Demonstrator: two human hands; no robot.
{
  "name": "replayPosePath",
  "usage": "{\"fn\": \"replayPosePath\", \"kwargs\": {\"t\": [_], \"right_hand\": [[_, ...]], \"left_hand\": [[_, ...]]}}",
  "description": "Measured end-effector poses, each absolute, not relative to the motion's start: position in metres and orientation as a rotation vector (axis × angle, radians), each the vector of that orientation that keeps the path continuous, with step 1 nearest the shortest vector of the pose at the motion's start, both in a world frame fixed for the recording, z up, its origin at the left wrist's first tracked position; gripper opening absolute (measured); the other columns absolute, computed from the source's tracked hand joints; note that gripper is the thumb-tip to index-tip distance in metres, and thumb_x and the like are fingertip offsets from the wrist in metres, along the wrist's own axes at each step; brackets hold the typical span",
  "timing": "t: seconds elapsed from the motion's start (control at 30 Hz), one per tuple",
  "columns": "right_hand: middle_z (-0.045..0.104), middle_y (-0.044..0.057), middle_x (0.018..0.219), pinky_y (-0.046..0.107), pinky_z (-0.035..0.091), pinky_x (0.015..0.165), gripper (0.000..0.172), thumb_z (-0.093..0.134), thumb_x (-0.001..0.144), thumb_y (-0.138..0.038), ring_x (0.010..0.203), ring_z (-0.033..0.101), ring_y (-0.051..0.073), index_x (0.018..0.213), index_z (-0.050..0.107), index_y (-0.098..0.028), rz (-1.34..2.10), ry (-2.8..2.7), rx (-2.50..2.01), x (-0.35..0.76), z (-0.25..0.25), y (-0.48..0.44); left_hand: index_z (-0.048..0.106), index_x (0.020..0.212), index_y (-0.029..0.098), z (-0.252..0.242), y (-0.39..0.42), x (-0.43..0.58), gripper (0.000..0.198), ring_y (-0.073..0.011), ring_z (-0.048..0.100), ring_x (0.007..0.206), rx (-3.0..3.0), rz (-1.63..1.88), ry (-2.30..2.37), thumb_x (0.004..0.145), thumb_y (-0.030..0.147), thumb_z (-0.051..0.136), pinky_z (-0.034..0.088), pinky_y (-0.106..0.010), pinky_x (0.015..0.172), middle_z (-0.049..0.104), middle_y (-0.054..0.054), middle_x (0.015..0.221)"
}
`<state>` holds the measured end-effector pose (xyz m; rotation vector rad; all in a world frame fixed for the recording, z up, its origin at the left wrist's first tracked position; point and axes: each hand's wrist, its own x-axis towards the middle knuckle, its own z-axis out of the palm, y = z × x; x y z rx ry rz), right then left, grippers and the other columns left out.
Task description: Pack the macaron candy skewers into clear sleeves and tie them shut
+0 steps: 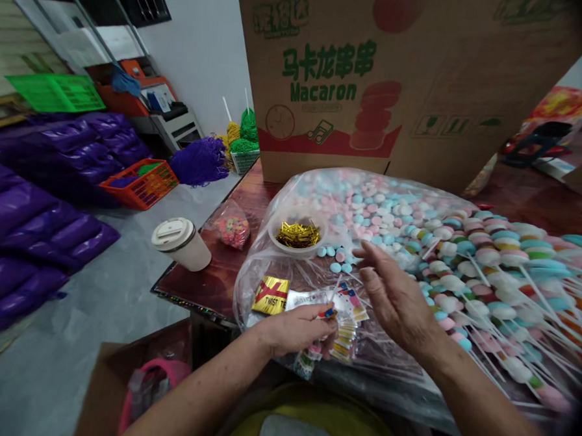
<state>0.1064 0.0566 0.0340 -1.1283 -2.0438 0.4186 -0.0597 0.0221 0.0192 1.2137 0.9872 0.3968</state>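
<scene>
My left hand [297,328] is closed on a stack of small clear printed bags [347,318] at the near edge of the table. My right hand [394,298] hovers just right of them, fingers stretched out and apart, holding nothing. Beyond my hands lies a big clear plastic bag of pastel macaron candies [369,206]. A small bowl of gold twist ties [297,233] rests on that plastic, and a gold twist-tie packet [271,295] lies by my left hand. Many macaron skewers on white sticks [502,274] are piled at the right.
A large "Macaron" cardboard carton [357,78] stands at the table's back. A lidded paper cup [180,243] and a small candy bag [232,228] sit at the left table edge. Purple sacks [38,205] and an orange basket [139,184] are on the floor left.
</scene>
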Motion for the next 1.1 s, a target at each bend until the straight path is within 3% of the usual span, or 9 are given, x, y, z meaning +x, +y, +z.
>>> {"fn": "replayPosePath", "kwargs": {"t": [0.07, 0.17, 0.33, 0.47, 0.53, 0.73, 0.87, 1.0, 1.1], "right_hand": [[0.062, 0.013, 0.102, 0.034, 0.046, 0.079, 0.031, 0.033, 0.089, -0.029, 0.091, 0.058, 0.020, 0.107, 0.053, -0.015, 0.460, -2.278, -1.002, 0.104, 0.034, 0.058], [0.065, 0.011, 0.087, 0.036, 0.048, 0.076, 0.033, 0.029, 0.089, -0.025, 0.083, 0.060, 0.021, 0.094, 0.059, -0.015, 0.565, -2.468, -0.920, 0.097, 0.023, 0.052], [0.061, 0.009, 0.100, 0.034, 0.046, 0.079, 0.033, 0.032, 0.090, -0.035, 0.092, 0.057, 0.019, 0.114, 0.048, -0.018, 0.871, -2.044, -1.129, 0.109, 0.012, 0.050], [0.054, -0.001, 0.063, 0.024, 0.040, 0.053, 0.030, 0.048, 0.082, -0.045, 0.059, 0.049, 0.013, 0.073, 0.055, -0.017, 1.276, -1.967, -1.265, 0.110, -0.005, 0.036], [0.050, -0.003, 0.057, 0.023, 0.036, 0.049, 0.031, 0.053, 0.078, -0.045, 0.054, 0.044, 0.011, 0.065, 0.051, -0.017, 1.448, -1.903, -1.241, 0.102, -0.018, 0.025], [0.043, -0.006, 0.047, 0.021, 0.030, 0.041, 0.034, 0.045, 0.082, -0.049, 0.042, 0.039, 0.008, 0.067, 0.047, -0.019, 1.617, -1.555, -1.194, 0.091, -0.034, 0.021], [0.049, -0.006, 0.044, 0.021, 0.035, 0.038, 0.034, 0.048, 0.079, -0.052, 0.037, 0.042, 0.009, 0.074, 0.045, -0.020, 1.718, -1.381, -1.204, 0.093, -0.026, 0.021], [0.051, -0.007, 0.045, 0.020, 0.037, 0.034, 0.038, 0.051, 0.074, -0.057, 0.035, 0.046, 0.009, 0.076, 0.043, -0.020, 1.761, -1.327, -1.189, 0.086, -0.022, 0.014], [0.051, -0.007, 0.044, 0.020, 0.038, 0.034, 0.037, 0.050, 0.076, -0.055, 0.035, 0.047, 0.010, 0.078, 0.042, -0.020, 1.755, -1.350, -1.214, 0.082, -0.023, 0.011]], "left_hand": [[0.048, 0.066, 0.016, 0.018, 0.020, -0.054, 0.020, -0.0097, 0.045, 0.053, 1.176, 0.434, 0.955, 0.078, 0.032, 0.045, 0.034, -0.022, 0.051, 0.051, 0.002, 0.056], [0.052, 0.068, 0.017, 0.014, 0.020, -0.049, 0.021, -0.0106, 0.047, 0.047, 1.072, 0.446, 0.955, 0.076, 0.036, 0.047, 0.036, -0.023, 0.046, 0.050, 0.001, 0.052], [0.042, 0.076, 0.019, 0.004, 0.028, -0.050, 0.030, -0.0101, 0.049, 0.038, 0.884, 0.587, 0.960, 0.076, 0.048, 0.048, 0.030, -0.016, 0.035, 0.048, 0.006, 0.048], [0.041, 0.072, 0.018, -0.003, 0.032, -0.046, 0.030, -0.0091, 0.048, 0.045, 0.685, 0.882, 0.994, 0.074, 0.046, 0.050, 0.035, -0.018, 0.040, 0.048, 0.005, 0.054], [0.046, 0.071, 0.016, -0.004, 0.032, -0.042, 0.028, -0.0080, 0.048, 0.052, 0.673, 0.951, 1.014, 0.074, 0.042, 0.053, 0.038, -0.018, 0.047, 0.049, 0.003, 0.061], [0.051, 0.101, 0.016, -0.012, 0.026, -0.053, 0.048, -0.0115, 0.050, 0.075, 0.750, 1.077, 1.012, 0.075, 0.056, 0.051, 0.041, -0.023, 0.069, 0.054, -0.002, 0.085], [0.057, 0.090, 0.012, -0.017, 0.015, -0.066, 0.039, -0.0098, 0.047, 0.069, 0.975, 0.839, 0.967, 0.077, 0.049, 0.054, 0.038, -0.022, 0.066, 0.054, -0.002, 0.077], [0.056, 0.090, 0.013, -0.016, 0.007, -0.064, 0.035, -0.0087, 0.042, 0.058, 1.151, 0.758, 1.108, 0.084, 0.045, 0.043, 0.035, -0.021, 0.055, 0.049, 0.001, 0.069], [0.055, 0.081, 0.015, -0.013, 0.005, -0.059, 0.031, -0.0104, 0.043, 0.059, 1.404, 0.717, 1.230, 0.087, 0.038, 0.036, 0.035, -0.022, 0.057, 0.048, 0.001, 0.066]]}}
